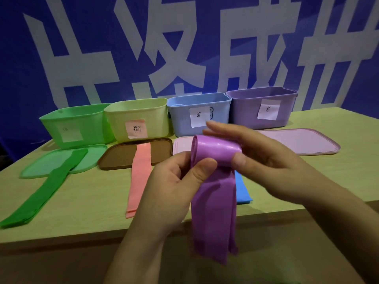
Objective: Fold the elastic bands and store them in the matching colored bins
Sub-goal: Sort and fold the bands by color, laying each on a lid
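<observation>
Both hands hold the purple band (213, 193) up over the table's near edge: the left hand (174, 187) pinches it under the thumb, and the right hand (256, 152) pinches the rolled top end. Its long axis hangs straight down; the purple bin (264, 108) lies beyond, to the right, so the right hand is nearer
</observation>
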### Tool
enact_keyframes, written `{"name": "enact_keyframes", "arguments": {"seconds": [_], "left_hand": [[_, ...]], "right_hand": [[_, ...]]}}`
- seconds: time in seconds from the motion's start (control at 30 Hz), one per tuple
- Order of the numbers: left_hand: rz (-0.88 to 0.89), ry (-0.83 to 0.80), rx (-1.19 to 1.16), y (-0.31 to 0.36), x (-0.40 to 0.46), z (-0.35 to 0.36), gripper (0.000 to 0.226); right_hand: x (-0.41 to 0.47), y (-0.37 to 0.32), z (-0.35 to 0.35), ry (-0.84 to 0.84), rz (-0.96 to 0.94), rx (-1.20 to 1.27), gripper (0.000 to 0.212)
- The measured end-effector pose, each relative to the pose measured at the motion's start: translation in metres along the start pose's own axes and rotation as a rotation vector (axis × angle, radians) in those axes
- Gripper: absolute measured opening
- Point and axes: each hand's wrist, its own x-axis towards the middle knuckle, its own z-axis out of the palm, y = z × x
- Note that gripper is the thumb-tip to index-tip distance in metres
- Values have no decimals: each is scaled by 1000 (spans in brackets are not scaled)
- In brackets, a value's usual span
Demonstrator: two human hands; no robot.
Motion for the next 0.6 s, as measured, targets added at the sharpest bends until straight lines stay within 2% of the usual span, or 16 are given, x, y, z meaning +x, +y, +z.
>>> {"name": "enact_keyframes", "arguments": {"seconds": [0.1,0.23,0.3,0.4,0.43,0.53,0.6], "left_hand": [[6,-17,7,-1,2,-5,23],[-39,-38,-101,-3,4,-5,29],[-92,-65,-195,-5,8,-6,29],[-150,-5,-253,-8,13,-11,51],[-158,21,-254,-9,13,-13,51],[-131,8,-139,-11,13,-9,25],[-107,6,-79,-13,13,-5,21]], "right_hand": [[3,-7,-1,15,72,-80,37],[6,-11,5,68,-2,-215,28],[5,-10,5,91,-41,-256,32],[5,-10,1,173,-112,-269,36],[5,-11,-2,201,-122,-250,36],[7,-12,-6,226,-137,-249,37],[9,-12,-5,225,-145,-258,36]]}}
